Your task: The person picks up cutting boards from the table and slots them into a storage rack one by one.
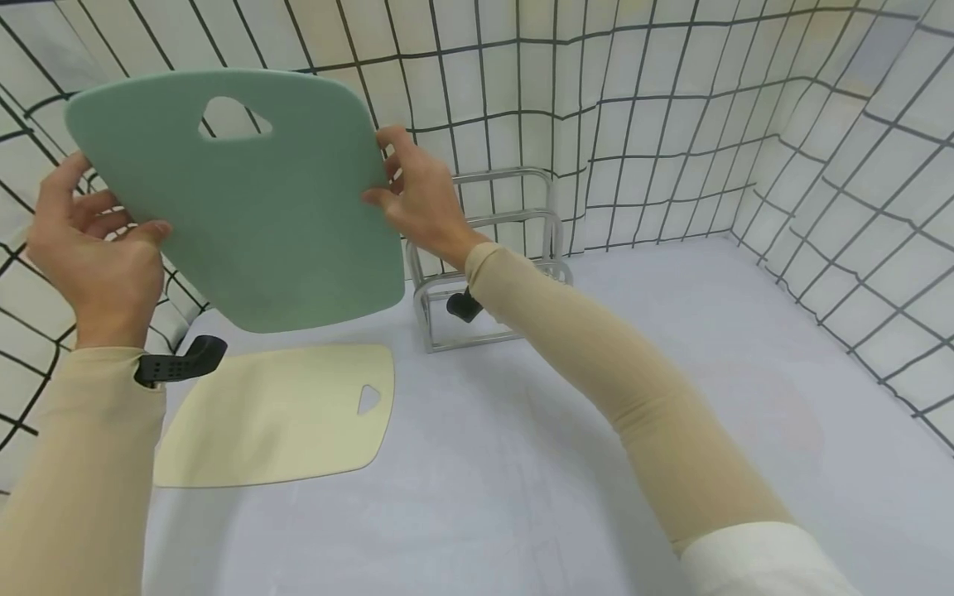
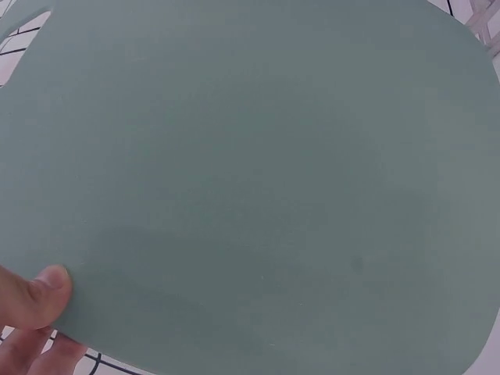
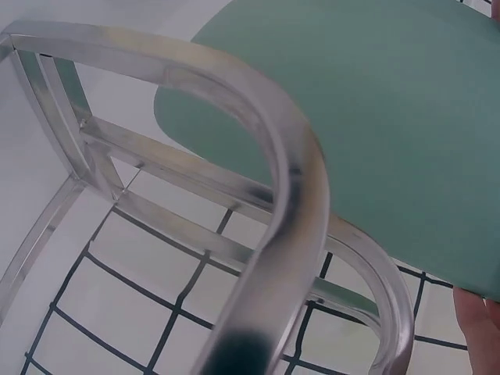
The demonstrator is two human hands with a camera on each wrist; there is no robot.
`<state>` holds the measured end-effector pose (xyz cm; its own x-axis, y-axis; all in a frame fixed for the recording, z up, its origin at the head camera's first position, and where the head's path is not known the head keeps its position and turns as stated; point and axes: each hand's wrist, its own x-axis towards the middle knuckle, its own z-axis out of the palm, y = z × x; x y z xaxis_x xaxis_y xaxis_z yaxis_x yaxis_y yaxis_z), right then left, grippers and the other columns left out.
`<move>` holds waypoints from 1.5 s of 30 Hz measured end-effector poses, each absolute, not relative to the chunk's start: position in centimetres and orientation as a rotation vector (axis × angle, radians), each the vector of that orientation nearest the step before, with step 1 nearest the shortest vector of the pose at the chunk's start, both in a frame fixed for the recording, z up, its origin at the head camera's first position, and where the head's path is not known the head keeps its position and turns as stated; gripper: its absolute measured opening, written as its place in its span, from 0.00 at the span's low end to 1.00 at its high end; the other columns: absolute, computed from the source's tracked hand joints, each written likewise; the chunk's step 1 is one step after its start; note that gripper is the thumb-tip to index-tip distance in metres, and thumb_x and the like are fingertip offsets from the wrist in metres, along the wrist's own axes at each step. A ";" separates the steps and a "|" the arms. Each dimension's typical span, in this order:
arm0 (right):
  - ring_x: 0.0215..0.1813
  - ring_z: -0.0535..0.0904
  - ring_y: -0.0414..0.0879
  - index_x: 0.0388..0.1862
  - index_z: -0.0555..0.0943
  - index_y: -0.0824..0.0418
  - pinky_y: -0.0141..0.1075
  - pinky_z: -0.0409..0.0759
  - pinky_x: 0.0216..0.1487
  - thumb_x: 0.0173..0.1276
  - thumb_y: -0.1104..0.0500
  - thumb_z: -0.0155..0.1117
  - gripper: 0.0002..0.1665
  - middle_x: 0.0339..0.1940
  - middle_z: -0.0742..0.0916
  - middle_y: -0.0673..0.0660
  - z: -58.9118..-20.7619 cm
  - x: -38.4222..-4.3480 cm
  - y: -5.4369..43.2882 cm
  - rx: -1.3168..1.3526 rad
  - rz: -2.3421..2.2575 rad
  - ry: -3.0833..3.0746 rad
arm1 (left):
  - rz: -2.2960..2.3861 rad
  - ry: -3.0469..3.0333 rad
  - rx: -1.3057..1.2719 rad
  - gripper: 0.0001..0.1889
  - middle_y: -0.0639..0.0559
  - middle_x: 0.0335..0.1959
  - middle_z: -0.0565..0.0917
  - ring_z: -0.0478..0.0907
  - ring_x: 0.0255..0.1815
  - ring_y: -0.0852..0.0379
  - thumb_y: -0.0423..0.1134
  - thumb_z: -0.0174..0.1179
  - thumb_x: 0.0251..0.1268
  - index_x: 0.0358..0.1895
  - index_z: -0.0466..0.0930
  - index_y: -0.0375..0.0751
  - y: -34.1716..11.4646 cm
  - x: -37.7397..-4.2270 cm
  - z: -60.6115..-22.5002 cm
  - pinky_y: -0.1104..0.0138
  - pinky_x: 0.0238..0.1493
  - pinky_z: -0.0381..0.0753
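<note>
A green cutting board (image 1: 276, 199) is held up in the air, its handle hole at the top. My left hand (image 1: 104, 248) grips its left edge, thumb on the near face and fingers behind. On the opposite edge, my right hand (image 1: 425, 194) pinches the board between thumb and fingers. In the left wrist view the green board (image 2: 258, 180) fills most of the picture, with the left thumb (image 2: 43, 293) on its face. A metal rack (image 1: 440, 339) stands on the table behind the right wrist, partly hidden by it. Its curved bars (image 3: 297, 180) loom close in the right wrist view.
A pale yellow cutting board (image 1: 283, 414) lies flat on the white table (image 1: 522, 497) at the left, its hole toward the right. Dark wire grid panels (image 1: 641, 108) border the table at the back, left and right.
</note>
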<state>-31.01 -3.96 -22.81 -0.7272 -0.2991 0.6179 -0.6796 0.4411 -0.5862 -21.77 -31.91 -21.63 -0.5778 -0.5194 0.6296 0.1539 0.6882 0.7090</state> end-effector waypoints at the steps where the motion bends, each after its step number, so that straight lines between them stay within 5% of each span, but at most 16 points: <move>1: 0.39 0.83 0.44 0.65 0.69 0.57 0.28 0.82 0.46 0.69 0.61 0.72 0.30 0.44 0.86 0.56 -22.8 -31.0 -3.9 0.824 1.207 -2.273 | -0.933 -1.996 0.284 0.39 0.78 0.48 0.79 0.74 0.39 0.84 0.21 0.56 0.67 0.69 0.73 0.73 -31.9 -21.8 -21.7 0.77 0.63 0.81; 15: 0.42 0.85 0.44 0.66 0.69 0.56 0.28 0.84 0.48 0.69 0.61 0.72 0.31 0.47 0.87 0.57 -22.8 -31.8 -3.3 0.791 1.210 -2.285 | -0.933 -2.023 0.240 0.39 0.67 0.61 0.84 0.76 0.42 0.83 0.22 0.54 0.68 0.70 0.72 0.75 -31.7 -23.0 -21.3 0.75 0.66 0.80; 28: 0.42 0.85 0.45 0.67 0.69 0.55 0.29 0.84 0.48 0.69 0.60 0.72 0.31 0.45 0.87 0.57 -22.2 -31.7 -2.3 0.759 1.219 -2.280 | -0.961 -2.024 0.242 0.37 0.64 0.62 0.85 0.80 0.48 0.79 0.25 0.55 0.69 0.71 0.71 0.75 -30.8 -23.3 -21.0 0.72 0.69 0.78; 45: 0.41 0.85 0.44 0.69 0.69 0.56 0.28 0.84 0.49 0.70 0.61 0.72 0.32 0.45 0.87 0.57 -22.4 -32.1 -1.8 0.752 1.202 -2.258 | -0.881 -2.022 0.237 0.39 0.60 0.57 0.87 0.75 0.40 0.84 0.22 0.56 0.67 0.70 0.72 0.74 -29.3 -23.1 -20.8 0.75 0.64 0.81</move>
<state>-32.14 -1.80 -22.43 -0.7387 -0.2448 0.6280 -0.6577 0.4657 -0.5921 -23.08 -29.32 -20.82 -0.5852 -0.4727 0.6589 0.1607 0.7288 0.6656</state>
